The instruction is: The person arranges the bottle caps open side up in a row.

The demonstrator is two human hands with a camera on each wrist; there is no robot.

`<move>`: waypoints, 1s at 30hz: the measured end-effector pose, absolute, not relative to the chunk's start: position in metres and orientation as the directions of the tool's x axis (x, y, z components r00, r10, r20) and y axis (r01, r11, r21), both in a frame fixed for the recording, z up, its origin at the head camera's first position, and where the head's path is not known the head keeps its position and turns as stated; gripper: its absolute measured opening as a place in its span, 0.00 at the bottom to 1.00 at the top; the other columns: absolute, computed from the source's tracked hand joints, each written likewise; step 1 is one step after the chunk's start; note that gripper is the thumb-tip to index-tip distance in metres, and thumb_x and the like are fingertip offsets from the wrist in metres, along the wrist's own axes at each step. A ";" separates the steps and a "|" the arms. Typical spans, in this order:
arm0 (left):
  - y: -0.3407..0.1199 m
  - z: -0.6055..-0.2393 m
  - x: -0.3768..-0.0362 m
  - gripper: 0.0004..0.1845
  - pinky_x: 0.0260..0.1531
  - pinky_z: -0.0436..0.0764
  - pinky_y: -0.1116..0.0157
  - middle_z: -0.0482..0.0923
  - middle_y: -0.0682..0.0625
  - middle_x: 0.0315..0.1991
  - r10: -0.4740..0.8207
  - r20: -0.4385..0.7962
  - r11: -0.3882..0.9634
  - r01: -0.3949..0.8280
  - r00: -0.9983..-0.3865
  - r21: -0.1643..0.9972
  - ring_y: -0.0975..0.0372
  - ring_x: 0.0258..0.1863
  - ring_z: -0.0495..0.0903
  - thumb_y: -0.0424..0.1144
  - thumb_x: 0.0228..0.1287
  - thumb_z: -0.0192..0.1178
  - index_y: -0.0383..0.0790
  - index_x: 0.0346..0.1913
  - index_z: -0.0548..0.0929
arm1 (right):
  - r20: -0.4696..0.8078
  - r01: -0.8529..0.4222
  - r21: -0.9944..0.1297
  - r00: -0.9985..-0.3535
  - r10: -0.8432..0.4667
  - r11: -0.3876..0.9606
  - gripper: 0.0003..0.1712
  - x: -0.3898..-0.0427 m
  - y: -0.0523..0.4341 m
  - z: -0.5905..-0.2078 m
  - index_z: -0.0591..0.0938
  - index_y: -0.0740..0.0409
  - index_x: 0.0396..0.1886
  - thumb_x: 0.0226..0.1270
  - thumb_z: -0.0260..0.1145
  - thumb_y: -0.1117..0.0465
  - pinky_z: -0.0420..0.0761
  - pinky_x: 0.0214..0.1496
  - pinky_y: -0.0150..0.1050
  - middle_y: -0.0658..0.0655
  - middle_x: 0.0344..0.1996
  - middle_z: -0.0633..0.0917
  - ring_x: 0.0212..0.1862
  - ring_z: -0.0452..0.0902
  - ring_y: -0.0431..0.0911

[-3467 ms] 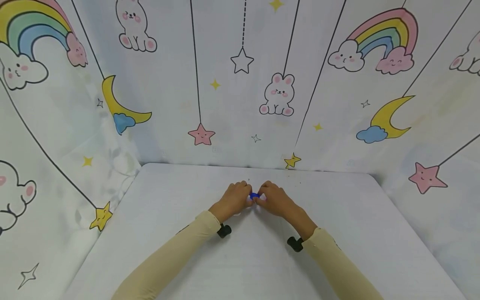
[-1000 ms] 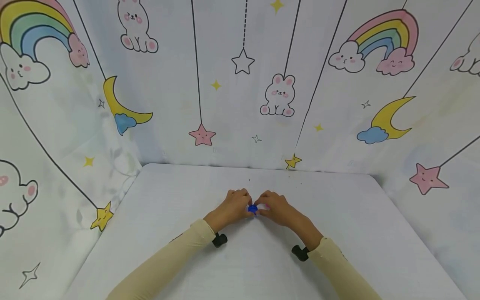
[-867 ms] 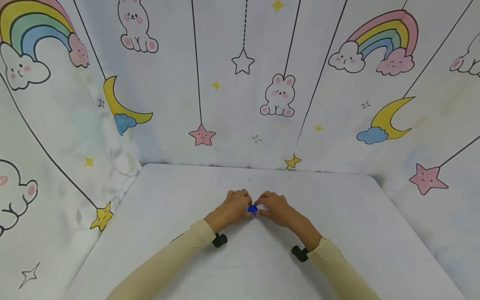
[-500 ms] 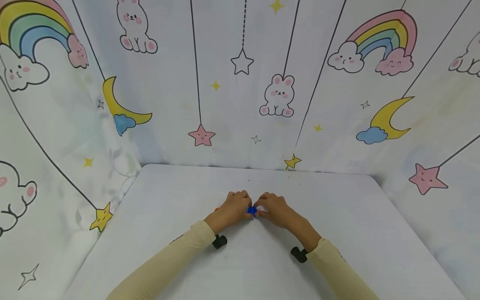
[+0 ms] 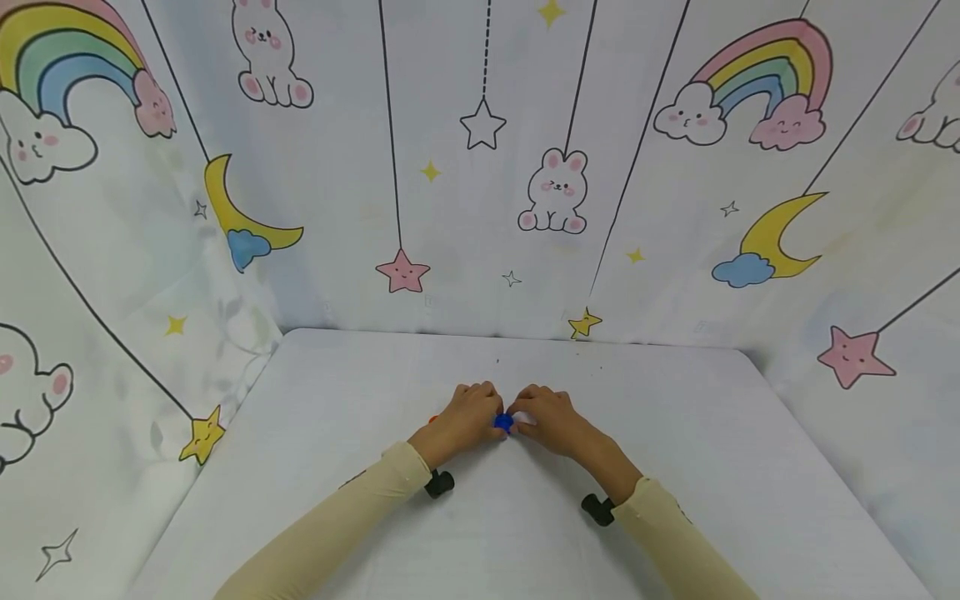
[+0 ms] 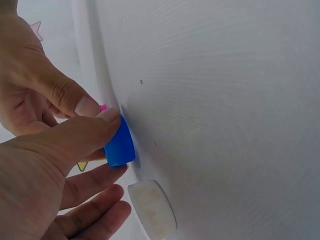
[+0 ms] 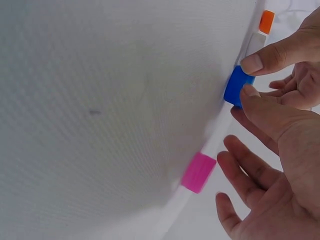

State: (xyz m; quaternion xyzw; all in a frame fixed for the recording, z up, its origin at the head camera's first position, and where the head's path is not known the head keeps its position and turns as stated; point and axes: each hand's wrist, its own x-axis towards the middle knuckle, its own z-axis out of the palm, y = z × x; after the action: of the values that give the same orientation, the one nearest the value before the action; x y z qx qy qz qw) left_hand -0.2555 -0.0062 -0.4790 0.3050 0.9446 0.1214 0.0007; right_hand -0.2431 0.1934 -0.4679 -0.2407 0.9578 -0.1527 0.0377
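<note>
Between my two hands is a small blue piece with a rounded side (image 5: 504, 422), low over the white table. My left hand (image 5: 465, 417) pinches it from the left with thumb and fingers. From the right, my right hand (image 5: 550, 418) pinches the same blue piece (image 7: 238, 86), its thumb on the near face. In the right wrist view the other right-hand fingers are spread loosely beside a pink piece (image 7: 199, 172). The left wrist view shows a round white piece (image 6: 152, 209) just below the loose left-hand fingers. Much of the blue piece is covered by fingertips.
An orange piece (image 7: 267, 22) stands beyond a white one (image 7: 255, 44) on the left-hand side. The white-covered table (image 5: 480, 533) ends at a back wall cloth (image 5: 480, 208) printed with stars, rabbits and moons. Dark specks lie toward the back.
Over the last few seconds both hands have drawn the blue piece nearer to me. An orange piece now shows behind the left wrist. In the last half second nearly nothing moves.
</note>
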 end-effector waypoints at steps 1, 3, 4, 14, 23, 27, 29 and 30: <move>-0.006 -0.479 -0.256 0.20 0.60 0.73 0.52 0.79 0.51 0.50 0.577 0.072 0.784 0.576 -0.814 0.232 0.57 0.52 0.79 0.56 0.65 0.74 0.44 0.47 0.86 | 0.001 -0.452 -0.301 -0.880 -0.474 0.840 0.14 -0.243 0.194 -0.468 0.89 0.50 0.55 0.72 0.74 0.56 0.72 0.64 0.62 0.55 0.57 0.84 0.63 0.78 0.54; -0.005 -0.479 -0.256 0.23 0.60 0.73 0.51 0.79 0.51 0.50 0.577 0.069 0.782 0.575 -0.814 0.241 0.56 0.53 0.79 0.57 0.64 0.75 0.43 0.50 0.86 | 0.007 -0.457 -0.287 -0.880 -0.475 0.842 0.17 -0.243 0.196 -0.466 0.88 0.52 0.57 0.71 0.75 0.56 0.73 0.63 0.62 0.56 0.58 0.84 0.64 0.77 0.55; -0.005 -0.478 -0.256 0.24 0.60 0.74 0.51 0.79 0.50 0.51 0.579 0.071 0.780 0.577 -0.813 0.241 0.56 0.53 0.80 0.57 0.64 0.75 0.43 0.52 0.85 | 0.018 -0.458 -0.282 -0.881 -0.473 0.843 0.18 -0.244 0.196 -0.465 0.88 0.53 0.58 0.71 0.75 0.55 0.75 0.62 0.62 0.57 0.58 0.84 0.64 0.78 0.56; 0.008 -0.462 -0.263 0.27 0.59 0.79 0.51 0.81 0.47 0.54 0.592 0.097 0.768 0.596 -0.800 0.236 0.54 0.54 0.81 0.56 0.69 0.71 0.41 0.61 0.82 | 0.101 -0.432 -0.236 -0.902 -0.421 0.870 0.27 -0.249 0.214 -0.453 0.84 0.58 0.64 0.70 0.76 0.53 0.78 0.62 0.66 0.60 0.59 0.84 0.63 0.80 0.59; 0.029 -0.457 -0.278 0.26 0.57 0.83 0.55 0.83 0.47 0.55 0.613 0.067 0.769 0.614 -0.787 0.179 0.56 0.54 0.83 0.54 0.71 0.69 0.41 0.62 0.81 | 0.078 -0.396 -0.258 -0.918 -0.390 0.881 0.27 -0.253 0.229 -0.452 0.83 0.63 0.62 0.69 0.77 0.55 0.82 0.63 0.56 0.61 0.54 0.84 0.58 0.83 0.57; 0.036 -0.459 -0.283 0.26 0.56 0.83 0.57 0.83 0.47 0.55 0.609 0.044 0.776 0.607 -0.792 0.171 0.57 0.53 0.83 0.54 0.71 0.70 0.41 0.62 0.81 | 0.029 -0.370 -0.270 -0.926 -0.376 0.889 0.24 -0.256 0.234 -0.455 0.84 0.62 0.61 0.71 0.75 0.55 0.83 0.61 0.52 0.60 0.51 0.85 0.54 0.84 0.54; 0.038 -0.459 -0.284 0.26 0.56 0.84 0.58 0.83 0.47 0.54 0.609 0.037 0.777 0.605 -0.792 0.173 0.57 0.53 0.83 0.54 0.71 0.70 0.41 0.62 0.81 | 0.009 -0.353 -0.285 -0.931 -0.366 0.891 0.23 -0.256 0.235 -0.456 0.84 0.62 0.61 0.71 0.75 0.56 0.83 0.62 0.52 0.60 0.50 0.85 0.54 0.84 0.53; 0.040 -0.459 -0.284 0.26 0.56 0.84 0.58 0.83 0.47 0.54 0.610 0.035 0.776 0.606 -0.792 0.175 0.57 0.52 0.83 0.54 0.71 0.70 0.41 0.61 0.81 | -0.001 -0.345 -0.289 -0.933 -0.361 0.893 0.23 -0.257 0.236 -0.456 0.84 0.61 0.61 0.72 0.75 0.56 0.83 0.62 0.52 0.59 0.51 0.85 0.54 0.84 0.53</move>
State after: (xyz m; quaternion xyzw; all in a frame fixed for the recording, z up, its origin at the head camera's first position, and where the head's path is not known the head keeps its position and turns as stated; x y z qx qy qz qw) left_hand -0.2844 0.0396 -0.4590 0.3224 0.9423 0.0890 0.0117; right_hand -0.2567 0.2359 -0.4561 -0.1816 0.9725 -0.1436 0.0271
